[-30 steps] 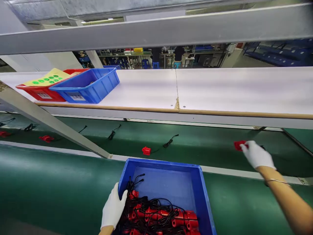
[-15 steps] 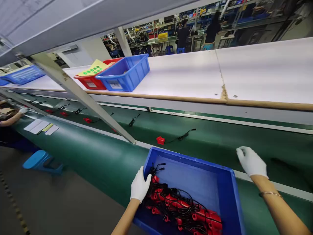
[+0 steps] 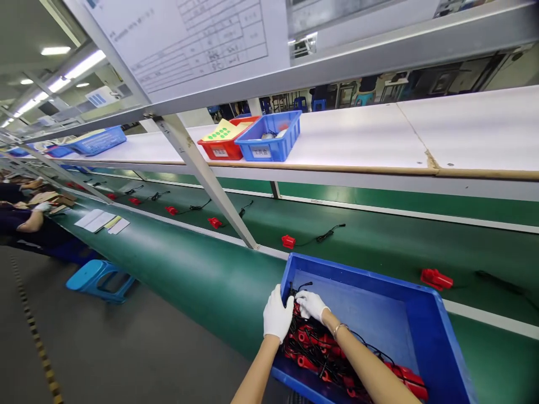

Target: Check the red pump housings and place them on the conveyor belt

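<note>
A blue plastic bin (image 3: 362, 266) stands tilted in view at the lower middle, its near-left part heaped with red plastic parts (image 3: 309, 363) that have black cables (image 3: 370, 350). My left hand (image 3: 278, 317), in a white glove, is closed over the bin's left rim. Inside the bin's left corner, my right hand (image 3: 310, 306), also gloved, has its fingers curled on a red part with a black cable, mostly hidden by the fingers. On the belt beyond the bin, one red corded part (image 3: 437, 279) lies to the right and another (image 3: 288, 241) to the left.
More red parts (image 3: 214, 223) lie spaced along the green belt (image 3: 379, 247). A slanted metal post (image 3: 210, 182) rises left of the bin. Above, a white shelf (image 3: 357, 137) holds a blue basket (image 3: 269, 137) and a red basket (image 3: 221, 148). A blue stool (image 3: 99, 278) and a co-worker's arm (image 3: 33, 219) are left.
My right hand has moved left from above the belt into the bin. A red part now shows on the belt where that hand was. My left hand stays at the bin's rim; the view has shifted.
</note>
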`<action>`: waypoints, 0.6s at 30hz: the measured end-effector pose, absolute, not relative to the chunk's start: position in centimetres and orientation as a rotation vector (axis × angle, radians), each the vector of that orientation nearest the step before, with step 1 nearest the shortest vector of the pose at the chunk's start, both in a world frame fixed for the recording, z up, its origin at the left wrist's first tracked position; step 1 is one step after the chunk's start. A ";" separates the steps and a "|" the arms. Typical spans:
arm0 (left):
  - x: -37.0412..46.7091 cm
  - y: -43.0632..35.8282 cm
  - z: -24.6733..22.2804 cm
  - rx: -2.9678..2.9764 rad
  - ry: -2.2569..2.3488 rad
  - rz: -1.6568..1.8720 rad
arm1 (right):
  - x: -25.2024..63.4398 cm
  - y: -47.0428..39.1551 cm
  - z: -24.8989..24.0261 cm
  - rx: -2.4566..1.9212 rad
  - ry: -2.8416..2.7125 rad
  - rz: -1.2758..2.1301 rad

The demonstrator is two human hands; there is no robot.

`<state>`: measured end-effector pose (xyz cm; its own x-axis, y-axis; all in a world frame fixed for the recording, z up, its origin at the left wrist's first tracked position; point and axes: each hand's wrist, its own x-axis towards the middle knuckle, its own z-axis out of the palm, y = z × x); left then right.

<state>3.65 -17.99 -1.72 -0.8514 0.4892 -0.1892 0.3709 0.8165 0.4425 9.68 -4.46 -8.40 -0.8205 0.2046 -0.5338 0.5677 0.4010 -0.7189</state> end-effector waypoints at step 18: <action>3.4 -18.1 -2.1 0.606 2.651 0.711 | 9.6 -6.5 -8.4 0.494 2.604 -0.963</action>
